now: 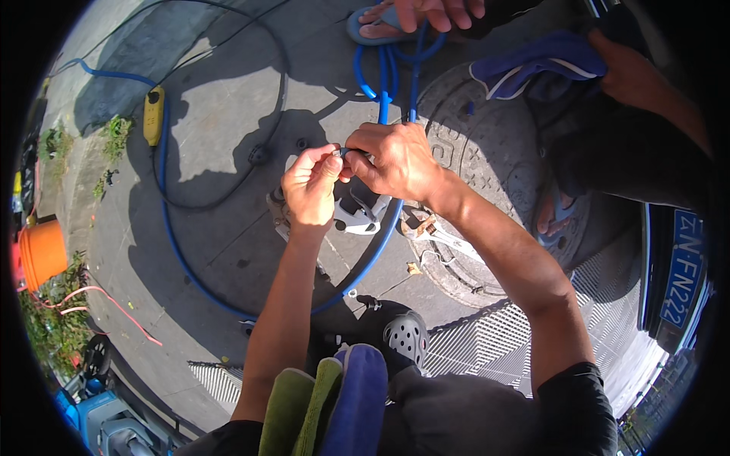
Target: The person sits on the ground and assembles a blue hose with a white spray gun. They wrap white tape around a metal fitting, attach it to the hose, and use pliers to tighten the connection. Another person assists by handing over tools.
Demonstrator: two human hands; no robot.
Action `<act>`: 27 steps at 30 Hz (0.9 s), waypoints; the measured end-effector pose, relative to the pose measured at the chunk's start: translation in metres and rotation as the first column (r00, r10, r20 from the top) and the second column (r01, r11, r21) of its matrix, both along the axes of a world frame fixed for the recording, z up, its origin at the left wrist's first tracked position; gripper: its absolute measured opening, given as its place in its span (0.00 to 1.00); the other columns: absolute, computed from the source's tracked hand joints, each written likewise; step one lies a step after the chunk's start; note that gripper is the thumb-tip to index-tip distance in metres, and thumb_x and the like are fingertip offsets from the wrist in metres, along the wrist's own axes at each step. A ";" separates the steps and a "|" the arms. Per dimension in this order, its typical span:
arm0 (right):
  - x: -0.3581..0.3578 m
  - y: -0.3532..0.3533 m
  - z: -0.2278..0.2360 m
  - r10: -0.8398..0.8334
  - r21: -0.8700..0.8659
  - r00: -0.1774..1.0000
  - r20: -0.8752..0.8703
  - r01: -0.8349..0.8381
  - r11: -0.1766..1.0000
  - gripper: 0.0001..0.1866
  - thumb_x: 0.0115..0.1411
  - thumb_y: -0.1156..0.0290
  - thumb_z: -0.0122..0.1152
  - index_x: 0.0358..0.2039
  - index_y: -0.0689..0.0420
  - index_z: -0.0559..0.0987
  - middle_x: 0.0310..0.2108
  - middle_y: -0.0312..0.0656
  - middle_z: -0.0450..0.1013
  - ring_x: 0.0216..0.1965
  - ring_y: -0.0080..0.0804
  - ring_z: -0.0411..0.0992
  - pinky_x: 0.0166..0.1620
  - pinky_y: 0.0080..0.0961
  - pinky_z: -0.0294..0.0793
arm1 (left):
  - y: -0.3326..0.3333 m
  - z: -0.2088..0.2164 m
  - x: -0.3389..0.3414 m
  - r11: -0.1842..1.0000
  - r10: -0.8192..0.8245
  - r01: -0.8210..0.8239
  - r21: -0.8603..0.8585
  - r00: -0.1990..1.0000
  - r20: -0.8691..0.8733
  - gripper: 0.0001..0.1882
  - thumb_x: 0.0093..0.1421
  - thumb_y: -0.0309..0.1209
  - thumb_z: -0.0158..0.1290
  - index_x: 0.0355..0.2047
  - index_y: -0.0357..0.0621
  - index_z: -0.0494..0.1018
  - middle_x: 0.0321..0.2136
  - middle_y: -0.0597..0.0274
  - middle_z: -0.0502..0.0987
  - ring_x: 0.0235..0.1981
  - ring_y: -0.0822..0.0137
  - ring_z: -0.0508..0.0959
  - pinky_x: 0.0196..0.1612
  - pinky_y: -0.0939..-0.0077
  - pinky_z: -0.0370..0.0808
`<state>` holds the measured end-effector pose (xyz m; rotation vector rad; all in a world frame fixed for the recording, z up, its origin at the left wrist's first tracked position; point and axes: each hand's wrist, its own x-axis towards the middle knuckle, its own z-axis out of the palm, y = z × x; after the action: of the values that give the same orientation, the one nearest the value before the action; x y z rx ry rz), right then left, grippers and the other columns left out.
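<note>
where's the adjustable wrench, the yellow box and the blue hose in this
Adjustable wrench [450, 239]: head view, on its handle.
Yellow box [153, 121]: head view, middle of its casing.
Blue hose [383, 112]: head view, on the stretch just above the right hand [399, 161].

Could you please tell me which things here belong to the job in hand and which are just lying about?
Likely in the job:
small metal piece, in the left hand
blue hose, beside the right hand
adjustable wrench, nearby

Probably just lying about:
orange bucket, far left
pink cord
</note>
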<state>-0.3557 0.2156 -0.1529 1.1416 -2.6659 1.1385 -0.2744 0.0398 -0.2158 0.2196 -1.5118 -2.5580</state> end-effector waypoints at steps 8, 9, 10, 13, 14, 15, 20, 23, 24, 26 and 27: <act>-0.002 0.004 -0.003 0.088 0.027 0.988 -0.124 -0.085 0.996 0.05 0.58 0.68 0.67 0.30 0.54 0.83 0.28 0.38 0.79 0.26 0.46 0.79 0.26 0.41 0.75 | 0.005 -0.005 -0.001 0.993 -0.020 0.010 0.117 0.997 0.081 0.13 0.72 0.27 0.61 0.48 0.27 0.78 0.34 0.56 0.83 0.32 0.70 0.79 0.39 0.74 0.78; -0.002 0.005 -0.003 0.112 0.038 0.985 -0.131 -0.107 0.993 0.04 0.58 0.70 0.67 0.32 0.55 0.83 0.28 0.38 0.79 0.27 0.46 0.79 0.26 0.39 0.74 | 0.005 -0.006 0.001 0.995 -0.025 0.016 0.099 0.996 0.084 0.13 0.72 0.27 0.61 0.48 0.27 0.78 0.35 0.56 0.83 0.32 0.70 0.79 0.39 0.74 0.78; 0.000 0.004 -0.006 0.104 0.028 0.989 -0.105 -0.101 0.994 0.05 0.59 0.68 0.67 0.32 0.55 0.83 0.28 0.38 0.79 0.26 0.47 0.79 0.26 0.40 0.75 | 0.004 -0.007 0.003 0.996 -0.030 0.023 0.082 0.996 0.087 0.12 0.72 0.28 0.61 0.48 0.27 0.78 0.35 0.56 0.83 0.32 0.70 0.80 0.39 0.74 0.78; 0.008 0.008 -0.006 0.080 0.060 0.997 -0.019 -0.079 0.995 0.06 0.61 0.70 0.68 0.36 0.56 0.83 0.30 0.41 0.80 0.27 0.48 0.80 0.28 0.40 0.76 | -0.006 -0.005 0.007 0.986 -0.154 0.161 -0.047 0.980 0.124 0.13 0.75 0.29 0.57 0.51 0.29 0.77 0.39 0.54 0.83 0.36 0.68 0.82 0.43 0.72 0.80; 0.017 0.007 -0.002 0.045 0.095 0.999 0.011 -0.046 0.994 0.07 0.62 0.70 0.68 0.39 0.57 0.82 0.31 0.43 0.80 0.28 0.49 0.81 0.29 0.41 0.78 | -0.011 0.001 0.010 0.977 -0.190 0.202 -0.060 0.967 0.172 0.13 0.75 0.29 0.57 0.51 0.30 0.77 0.38 0.54 0.83 0.36 0.68 0.82 0.43 0.72 0.79; 0.023 0.008 0.004 0.029 0.081 0.999 0.032 -0.031 0.996 0.07 0.62 0.71 0.68 0.39 0.58 0.82 0.31 0.44 0.81 0.29 0.50 0.81 0.30 0.42 0.78 | -0.015 0.009 0.011 0.966 -0.228 0.248 -0.070 0.950 0.212 0.12 0.75 0.29 0.57 0.51 0.30 0.77 0.38 0.54 0.83 0.35 0.68 0.81 0.42 0.72 0.79; 0.025 0.006 0.017 -0.049 0.039 0.999 -0.004 0.049 0.998 0.07 0.64 0.73 0.67 0.40 0.61 0.81 0.32 0.50 0.82 0.29 0.52 0.81 0.32 0.43 0.79 | -0.067 0.051 0.005 0.905 -0.366 0.410 -0.110 0.885 0.287 0.09 0.74 0.29 0.58 0.48 0.34 0.78 0.34 0.57 0.83 0.33 0.69 0.80 0.38 0.74 0.76; 0.016 -0.003 0.049 -0.151 0.135 0.988 0.044 0.144 0.980 0.08 0.68 0.69 0.64 0.41 0.60 0.81 0.35 0.49 0.83 0.31 0.55 0.82 0.35 0.47 0.79 | -0.106 0.087 -0.005 0.817 -0.356 0.475 -0.326 0.861 0.363 0.09 0.74 0.29 0.58 0.47 0.36 0.79 0.33 0.60 0.83 0.31 0.72 0.80 0.36 0.77 0.77; 0.018 -0.007 0.049 -0.072 0.180 0.997 0.005 0.070 0.981 0.08 0.69 0.68 0.63 0.41 0.60 0.81 0.35 0.49 0.83 0.32 0.56 0.82 0.36 0.48 0.79 | -0.118 0.100 -0.009 0.804 -0.339 0.478 -0.354 0.857 0.388 0.08 0.74 0.29 0.57 0.46 0.36 0.79 0.33 0.60 0.83 0.31 0.72 0.80 0.36 0.77 0.77; 0.011 0.000 0.046 -0.007 0.218 0.999 -0.033 0.015 0.976 0.09 0.70 0.66 0.60 0.41 0.59 0.81 0.36 0.51 0.83 0.34 0.59 0.82 0.38 0.50 0.80 | -0.131 0.122 -0.019 0.782 -0.326 0.472 -0.407 0.866 0.378 0.08 0.75 0.29 0.56 0.46 0.36 0.80 0.32 0.61 0.83 0.31 0.73 0.80 0.36 0.79 0.77; 0.003 0.003 0.064 -0.090 0.157 0.996 -0.012 0.090 0.983 0.09 0.70 0.66 0.58 0.41 0.59 0.80 0.36 0.51 0.83 0.34 0.59 0.82 0.38 0.50 0.80 | -0.138 0.135 -0.020 0.773 -0.315 0.462 -0.435 0.875 0.368 0.08 0.75 0.29 0.56 0.46 0.37 0.80 0.32 0.61 0.83 0.30 0.73 0.80 0.36 0.79 0.77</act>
<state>-0.3526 0.2184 -0.0888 1.0291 -2.8149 0.9244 -0.2946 -0.0986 -0.0811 0.2090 -2.5279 -2.3384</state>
